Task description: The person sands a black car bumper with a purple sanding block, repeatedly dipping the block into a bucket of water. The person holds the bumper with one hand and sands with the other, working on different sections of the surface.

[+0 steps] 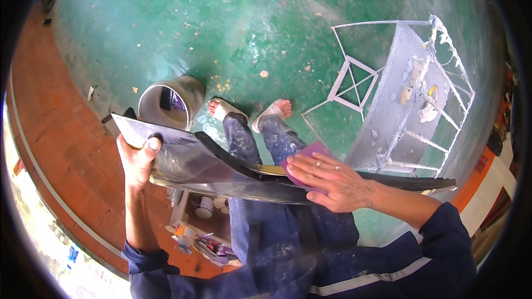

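Observation:
My left hand (136, 160) is closed on the raised left end of a long, glossy panel (188, 169) with a black curved edge, its thumb on the upper face. My right hand (338, 187) holds a purple sheet (299, 171) flat against the panel's middle, fingers pressed together over it. The panel lies crosswise in front of my paint-spattered trousers and tapers to a dark narrow end on the right, beyond my right hand. Part of its surface is hidden under that hand and the sheet.
A bucket (191, 97) stands beyond the panel at left. A paint-crusted metal stand (372, 116) is at right on the green floor (249, 22). Below the panel are a tin (204, 207) and cluttered supplies (202, 243). A reddish tiled strip (52, 127) runs along the left.

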The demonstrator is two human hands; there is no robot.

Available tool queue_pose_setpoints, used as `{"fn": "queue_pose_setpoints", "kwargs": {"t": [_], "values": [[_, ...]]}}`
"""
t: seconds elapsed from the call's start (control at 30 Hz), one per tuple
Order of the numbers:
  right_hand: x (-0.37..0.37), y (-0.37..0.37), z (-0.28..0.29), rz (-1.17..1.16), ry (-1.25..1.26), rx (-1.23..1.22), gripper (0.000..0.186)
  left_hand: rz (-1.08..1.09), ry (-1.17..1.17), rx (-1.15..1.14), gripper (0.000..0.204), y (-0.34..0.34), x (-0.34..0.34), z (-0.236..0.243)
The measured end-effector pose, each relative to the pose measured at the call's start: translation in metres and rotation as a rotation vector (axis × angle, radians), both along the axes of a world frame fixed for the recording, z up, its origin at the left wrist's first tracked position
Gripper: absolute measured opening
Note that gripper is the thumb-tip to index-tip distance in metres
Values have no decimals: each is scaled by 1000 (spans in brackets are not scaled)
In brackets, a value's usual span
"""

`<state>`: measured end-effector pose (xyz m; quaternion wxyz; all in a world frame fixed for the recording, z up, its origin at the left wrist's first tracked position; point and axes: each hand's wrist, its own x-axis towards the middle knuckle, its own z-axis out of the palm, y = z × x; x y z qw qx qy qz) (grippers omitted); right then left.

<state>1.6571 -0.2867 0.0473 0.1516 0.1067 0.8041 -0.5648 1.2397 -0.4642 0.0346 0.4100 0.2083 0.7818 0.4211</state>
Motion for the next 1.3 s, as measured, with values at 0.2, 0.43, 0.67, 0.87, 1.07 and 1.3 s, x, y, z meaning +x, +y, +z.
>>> {"fn": "queue_pose_setpoints", "kwargs": {"t": [0.2, 0.43, 0.67, 0.87, 1.07, 1.3], "values": [[-49, -13, -9, -90, 141, -38, 71, -6, 11, 28, 87, -2, -2, 4], [0, -2, -8, -5, 27, 24, 69, 52, -6, 74, 73, 4, 7, 1], [-3, 2, -8, 26, 71, 65, 66, 39, 48, 69, 77, -3, 0, 0], [-25, -14, -9, -56, 126, 37, 69, 54, 41, 97, 78, 2, 6, 3], [-1, -2, -7, 121, 129, 70, 73, 47, 22, 88, 74, -4, 5, 0], [-13, -8, -5, -21, 166, -34, 71, 46, 36, 66, 78, -3, 3, 3]]}}
